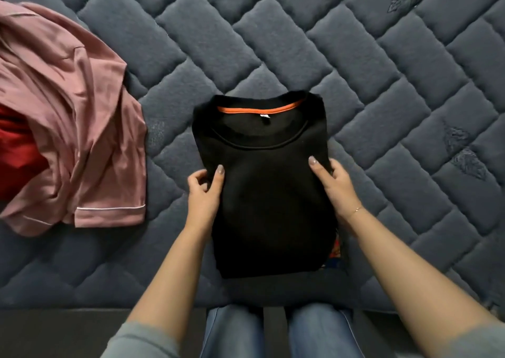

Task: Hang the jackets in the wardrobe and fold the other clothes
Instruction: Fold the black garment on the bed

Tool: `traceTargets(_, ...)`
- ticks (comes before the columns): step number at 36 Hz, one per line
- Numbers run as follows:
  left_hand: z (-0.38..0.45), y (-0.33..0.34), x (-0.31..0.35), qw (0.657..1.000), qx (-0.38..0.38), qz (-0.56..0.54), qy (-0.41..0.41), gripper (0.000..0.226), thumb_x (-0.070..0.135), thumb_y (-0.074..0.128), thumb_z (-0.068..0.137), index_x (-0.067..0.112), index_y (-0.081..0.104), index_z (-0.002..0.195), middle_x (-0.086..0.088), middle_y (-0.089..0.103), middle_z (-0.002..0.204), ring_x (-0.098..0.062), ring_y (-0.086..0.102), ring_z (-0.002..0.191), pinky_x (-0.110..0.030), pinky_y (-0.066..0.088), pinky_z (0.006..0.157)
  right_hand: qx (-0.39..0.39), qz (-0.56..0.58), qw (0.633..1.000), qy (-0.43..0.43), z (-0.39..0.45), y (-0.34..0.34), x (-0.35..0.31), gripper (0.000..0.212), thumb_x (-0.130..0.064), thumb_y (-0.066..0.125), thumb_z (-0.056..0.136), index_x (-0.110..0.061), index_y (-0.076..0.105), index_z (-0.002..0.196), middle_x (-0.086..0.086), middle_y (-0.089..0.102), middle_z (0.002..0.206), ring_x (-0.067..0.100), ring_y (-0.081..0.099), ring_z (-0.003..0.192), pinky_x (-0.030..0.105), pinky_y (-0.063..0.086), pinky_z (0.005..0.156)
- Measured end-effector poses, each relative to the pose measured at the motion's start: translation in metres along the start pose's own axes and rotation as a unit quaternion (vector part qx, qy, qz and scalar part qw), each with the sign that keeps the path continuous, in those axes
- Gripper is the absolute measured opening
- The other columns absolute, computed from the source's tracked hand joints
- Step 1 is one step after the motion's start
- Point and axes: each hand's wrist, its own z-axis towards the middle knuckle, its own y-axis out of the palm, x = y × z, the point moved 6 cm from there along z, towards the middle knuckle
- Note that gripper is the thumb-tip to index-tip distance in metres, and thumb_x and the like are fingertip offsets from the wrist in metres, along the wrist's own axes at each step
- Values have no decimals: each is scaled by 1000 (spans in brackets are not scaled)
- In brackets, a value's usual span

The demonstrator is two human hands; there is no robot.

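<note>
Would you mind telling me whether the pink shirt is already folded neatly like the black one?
No, the pink shirt lies crumpled in a loose heap on the mattress, left of the black shirt.

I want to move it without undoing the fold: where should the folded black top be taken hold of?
Take the black top by its two long side edges, one hand from each side, about midway down, as the left hand and right hand do now. It lies flat as a narrow rectangle, so a grip there should keep the layers together.
</note>
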Motion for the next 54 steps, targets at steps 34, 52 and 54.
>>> traceTargets(34, -461, -132, -40, 888, 153, -429, 62, 72, 32, 87, 56, 22, 59, 121, 1, 73, 107, -18, 70, 98, -25, 57, 74, -486, -260, 829, -91, -374, 71, -146, 59, -27, 85, 59, -20, 63, 113, 1, 74, 102, 16, 72, 90, 20, 55, 66)
traceTargets(52, -870, -323, -285, 627, 524, -564, 120, 61, 30, 86, 52, 17, 70, 109, -8, 75, 99, -26, 72, 91, -33, 56, 77, -719, -432, 533, -106, -860, 252, 43, 43, -17, 67, 82, -11, 56, 123, 14, 70, 106, 27, 70, 89, 33, 55, 70)
traceTargets(54, -910, -334, -312, 588, 554, -574, 134, 66, 31, 89, 51, 19, 69, 113, -9, 74, 103, -29, 71, 95, -38, 54, 85, -755, -434, 478, -112, -924, 259, 66, 41, -7, 58, 90, -3, 53, 131, 19, 67, 113, 30, 65, 99, 34, 53, 77)
